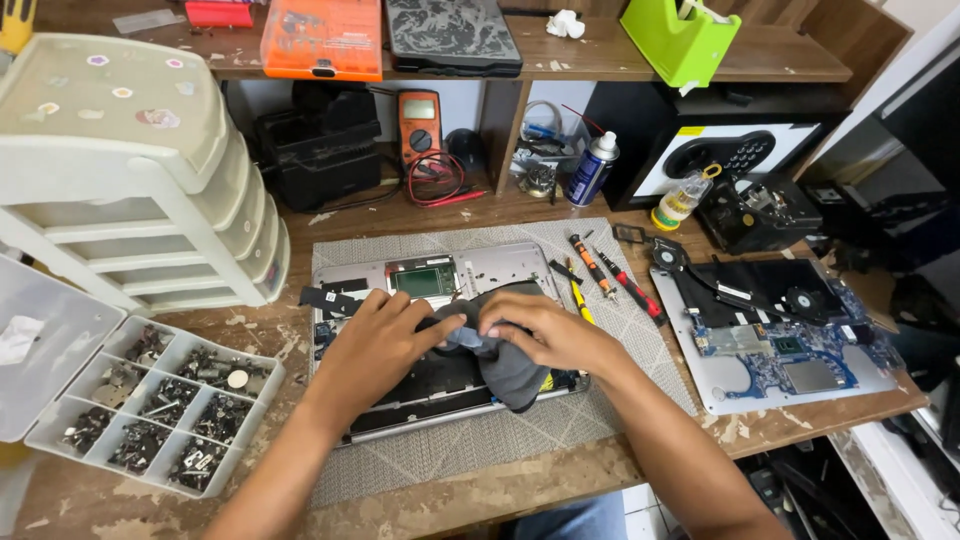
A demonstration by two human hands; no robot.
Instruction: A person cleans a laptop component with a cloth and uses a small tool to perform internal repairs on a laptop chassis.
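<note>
An opened silver laptop chassis (pixel 500 265) lies on a grey mat (pixel 640 345) in the middle of the wooden bench. A dark grey cloth (pixel 510 370) is draped over its middle. My left hand (pixel 375 345) and my right hand (pixel 545 330) meet above the chassis. Both pinch a small grey-blue piece (pixel 470 338) at the top of the cloth. A small green circuit board (pixel 424 281) sits in the chassis just beyond my fingers.
Several screwdrivers (pixel 610 280) lie on the mat to the right. A laptop motherboard on its base (pixel 780 340) sits at the right edge. A compartment box of screws (pixel 160 400) and a plastic drawer unit (pixel 140 180) stand left. A multimeter (pixel 420 125) and spray can (pixel 592 168) stand behind.
</note>
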